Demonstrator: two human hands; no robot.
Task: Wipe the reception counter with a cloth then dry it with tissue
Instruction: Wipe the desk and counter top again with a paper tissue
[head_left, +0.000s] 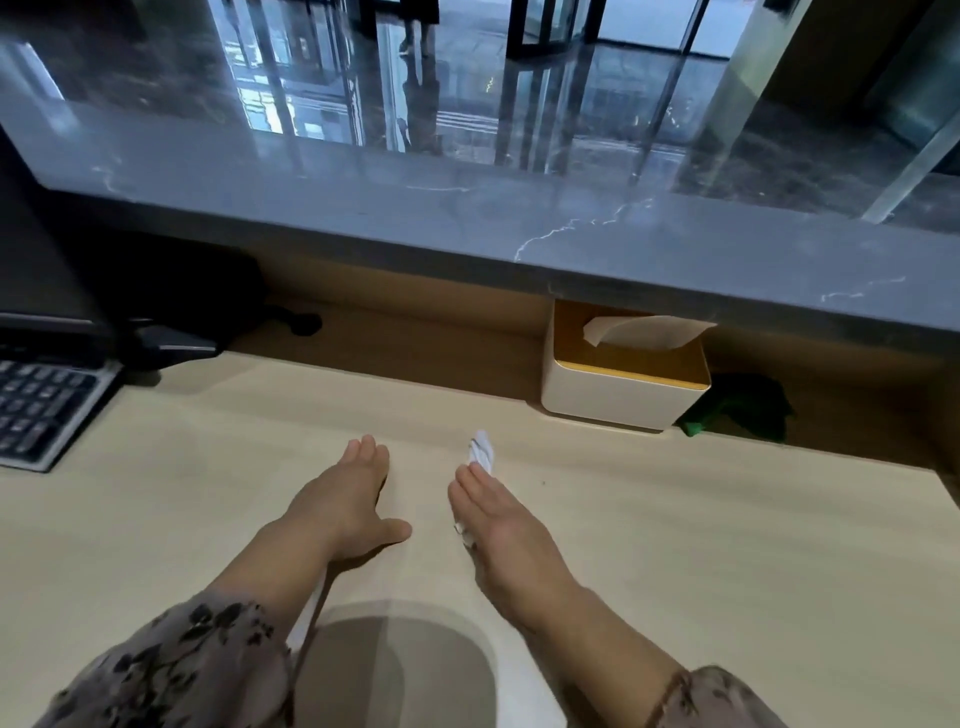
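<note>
While left hand (345, 499) lies flat, released, right hand (498, 512) presses one tissue (482, 453); one cloth (743, 405).

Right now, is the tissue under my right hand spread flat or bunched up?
Bunched up. The tissue pokes out past the right hand's fingertips as a crumpled wad, not a flat sheet.

Tissue (482, 451) mostly hidden under right hand (501, 519); only crumpled tip past fingers (470, 486) and sliver at palm edge show. Keyboard (44, 410) cut by left edge. Green cloth (740, 408) in shadow beside tissue box (623, 400), shape hard to read. Dark gear behind keyboard too dim to tell. Both sleeves cut by bottom edge.
</note>
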